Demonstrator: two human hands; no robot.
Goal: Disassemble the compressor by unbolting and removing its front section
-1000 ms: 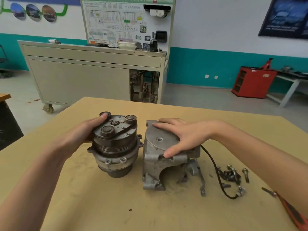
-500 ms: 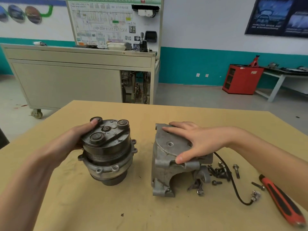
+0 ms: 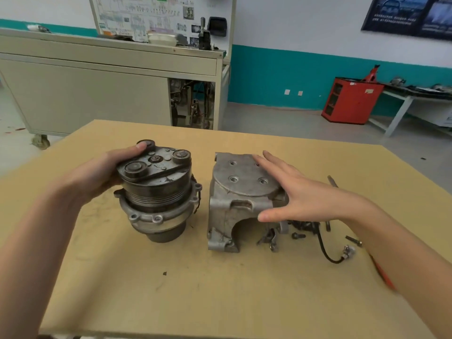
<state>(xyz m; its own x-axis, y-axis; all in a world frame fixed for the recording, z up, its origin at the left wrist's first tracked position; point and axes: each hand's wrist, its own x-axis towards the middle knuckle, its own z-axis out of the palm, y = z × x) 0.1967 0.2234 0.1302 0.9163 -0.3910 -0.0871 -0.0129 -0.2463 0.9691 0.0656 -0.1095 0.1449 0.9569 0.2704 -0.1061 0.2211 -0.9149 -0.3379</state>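
The front section [image 3: 159, 192] looks to be off already. It stands upright on the surface [image 3: 220, 289] left of centre in the frame, just beside the body [image 3: 234, 199] but not touching it. The left grip [image 3: 97, 177] is curled round its top edge with the thumb on the pulley face. The right grip [image 3: 300, 194] lies flat against the body's top right, fingers straight and holding nothing. I'd say the step in hand is setting the two halves down. The next move seems to be letting go gently, since the front section sits on a narrow hub and might tip. The left fingers are hidden behind the section. Loose bolts [image 3: 298, 236] and a black cable [image 3: 325, 250] lie right of the body, too small and jumbled to count. A red tool [image 3: 384, 275] at lower right is blurred and mostly behind the forearm.
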